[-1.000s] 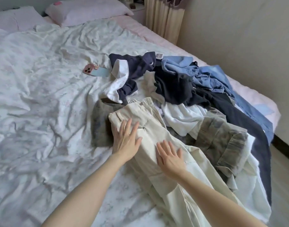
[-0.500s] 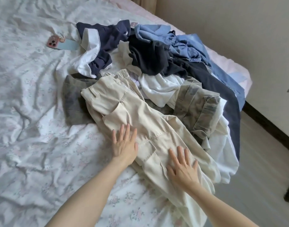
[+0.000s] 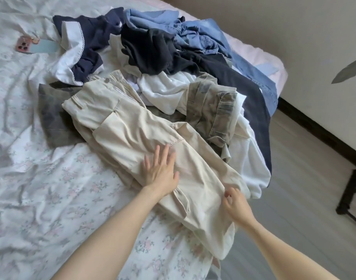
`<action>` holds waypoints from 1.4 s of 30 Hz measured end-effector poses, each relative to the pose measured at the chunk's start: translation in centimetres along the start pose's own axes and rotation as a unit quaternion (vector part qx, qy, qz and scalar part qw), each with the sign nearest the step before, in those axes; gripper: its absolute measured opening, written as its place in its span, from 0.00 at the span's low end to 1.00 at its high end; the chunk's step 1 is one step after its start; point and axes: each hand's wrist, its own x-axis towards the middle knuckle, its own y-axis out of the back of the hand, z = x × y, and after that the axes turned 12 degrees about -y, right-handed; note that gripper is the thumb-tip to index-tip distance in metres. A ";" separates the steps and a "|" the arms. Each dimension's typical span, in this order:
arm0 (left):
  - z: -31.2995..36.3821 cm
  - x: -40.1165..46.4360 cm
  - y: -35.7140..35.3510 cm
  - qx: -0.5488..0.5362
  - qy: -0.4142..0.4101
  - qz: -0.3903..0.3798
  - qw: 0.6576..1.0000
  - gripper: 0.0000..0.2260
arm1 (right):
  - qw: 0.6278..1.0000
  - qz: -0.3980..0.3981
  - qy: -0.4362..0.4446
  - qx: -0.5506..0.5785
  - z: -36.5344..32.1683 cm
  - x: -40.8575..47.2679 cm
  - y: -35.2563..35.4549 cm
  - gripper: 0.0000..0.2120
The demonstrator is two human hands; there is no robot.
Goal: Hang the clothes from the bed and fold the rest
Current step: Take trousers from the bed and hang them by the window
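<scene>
The cream trousers lie on the bed, in front of the pile of clothes. The left hand lies flat on the trousers, fingers straight. The right hand pinches the trousers' edge nearer the floor.

Beige wall, dark skirting, grey plank floor, soft daylight.
</scene>
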 end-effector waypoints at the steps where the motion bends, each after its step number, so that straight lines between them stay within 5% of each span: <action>1: 0.7 0.6 0.2 0.014 -0.042 0.007 0.999 0.26 | 1.000 0.003 0.014 0.012 0.4 0.1 0.0 0.04; 6: 4.5 4.4 0.9 0.097 -0.191 -0.066 0.975 0.21 | 0.997 -0.022 -0.035 0.061 2.5 0.4 0.0 0.06; 10: 6.2 6.5 1.8 0.140 -0.169 -0.135 0.966 0.19 | 0.996 -0.048 -0.076 -0.013 4.5 0.6 -0.4 0.07; 16: 5.6 7.0 3.8 0.129 -0.185 -0.169 0.959 0.14 | 0.999 -0.038 -0.009 0.020 7.2 0.4 0.9 0.05; 21: 5.5 6.8 3.7 0.182 -0.201 -0.234 0.934 0.14 | 0.999 -0.032 -0.036 0.018 6.7 1.2 -0.2 0.14; 28: 6.1 5.7 1.7 0.065 -0.159 -0.175 0.970 0.19 | 0.997 0.004 -0.072 0.005 4.9 1.3 -2.3 0.09; 32: 5.8 5.5 1.1 0.071 -0.163 -0.124 0.976 0.12 | 0.993 0.040 -0.085 0.074 5.2 0.6 -1.6 0.08; 36: 6.0 5.5 0.8 0.140 -0.220 -0.129 0.957 0.18 | 0.988 0.086 -0.049 0.118 7.0 0.2 1.0 0.06; 42: 7.5 7.2 0.8 0.123 -0.241 0.002 0.963 0.10 | 0.986 0.163 -0.015 -0.009 7.4 2.2 4.8 0.11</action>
